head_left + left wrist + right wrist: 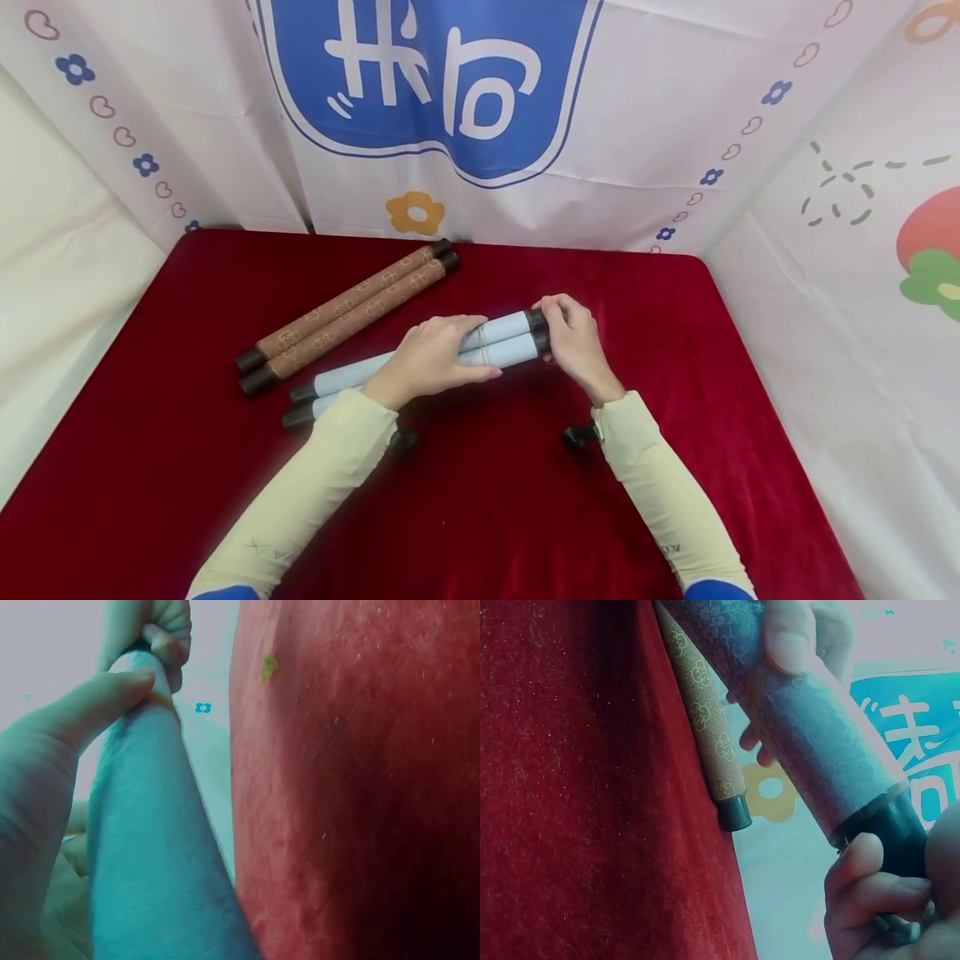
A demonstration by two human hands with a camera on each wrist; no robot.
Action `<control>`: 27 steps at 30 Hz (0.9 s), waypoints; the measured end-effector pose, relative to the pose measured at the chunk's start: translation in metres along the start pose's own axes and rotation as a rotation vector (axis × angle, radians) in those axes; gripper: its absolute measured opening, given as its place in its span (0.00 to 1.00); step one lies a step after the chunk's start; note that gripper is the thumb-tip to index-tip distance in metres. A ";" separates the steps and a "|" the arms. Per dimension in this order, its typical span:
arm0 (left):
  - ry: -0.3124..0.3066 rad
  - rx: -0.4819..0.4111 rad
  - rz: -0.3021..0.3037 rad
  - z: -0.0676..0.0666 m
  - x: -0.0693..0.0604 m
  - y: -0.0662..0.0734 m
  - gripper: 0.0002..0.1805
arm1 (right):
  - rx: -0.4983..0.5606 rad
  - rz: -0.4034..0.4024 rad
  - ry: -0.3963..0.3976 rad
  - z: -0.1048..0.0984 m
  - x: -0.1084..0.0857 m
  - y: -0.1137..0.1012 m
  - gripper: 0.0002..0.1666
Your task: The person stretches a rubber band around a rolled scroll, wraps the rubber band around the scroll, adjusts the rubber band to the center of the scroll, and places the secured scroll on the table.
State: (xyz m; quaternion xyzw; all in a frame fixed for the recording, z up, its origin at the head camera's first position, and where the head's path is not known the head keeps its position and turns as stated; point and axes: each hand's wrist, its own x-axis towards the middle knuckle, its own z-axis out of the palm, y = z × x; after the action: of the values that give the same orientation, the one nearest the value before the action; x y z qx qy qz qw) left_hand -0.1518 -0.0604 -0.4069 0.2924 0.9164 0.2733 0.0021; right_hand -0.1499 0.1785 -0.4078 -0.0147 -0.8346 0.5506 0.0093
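Two pale blue scrolls (510,350) with black end knobs lie side by side, slanting up to the right. A thin rubber band (484,342) circles both near their right part. My left hand (427,354) grips the pair from above, its thumb beside the band. At the right end, my right hand (576,342) holds the black knobs with curled fingers. The right wrist view shows those fingers (862,870) at a black knob (892,829). In the left wrist view, one blue scroll (154,840) hides the other.
Two brown patterned scrolls (352,317) with black knobs lie together at the back left of the red velvet-covered table (480,500). A white printed cloth (622,125) hangs behind the table's back edge, and more cloth (840,333) hangs to the right.
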 end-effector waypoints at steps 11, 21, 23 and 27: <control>-0.045 -0.020 0.015 0.004 0.014 0.007 0.44 | 0.008 0.002 0.004 0.000 0.000 0.001 0.21; -0.043 0.041 -0.018 -0.002 -0.004 -0.010 0.46 | 0.011 0.006 -0.005 -0.003 0.000 0.003 0.21; -0.041 0.046 -0.002 -0.002 -0.002 -0.008 0.46 | 0.012 0.002 0.001 -0.001 0.000 0.002 0.21; -0.039 0.030 0.012 0.000 0.005 -0.004 0.45 | 0.008 0.001 0.001 0.002 -0.001 0.002 0.22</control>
State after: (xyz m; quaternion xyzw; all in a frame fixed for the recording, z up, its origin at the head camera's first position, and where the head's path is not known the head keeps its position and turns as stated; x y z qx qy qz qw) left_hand -0.1576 -0.0605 -0.4080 0.3031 0.9184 0.2538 0.0138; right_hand -0.1492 0.1769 -0.4102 -0.0155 -0.8323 0.5540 0.0097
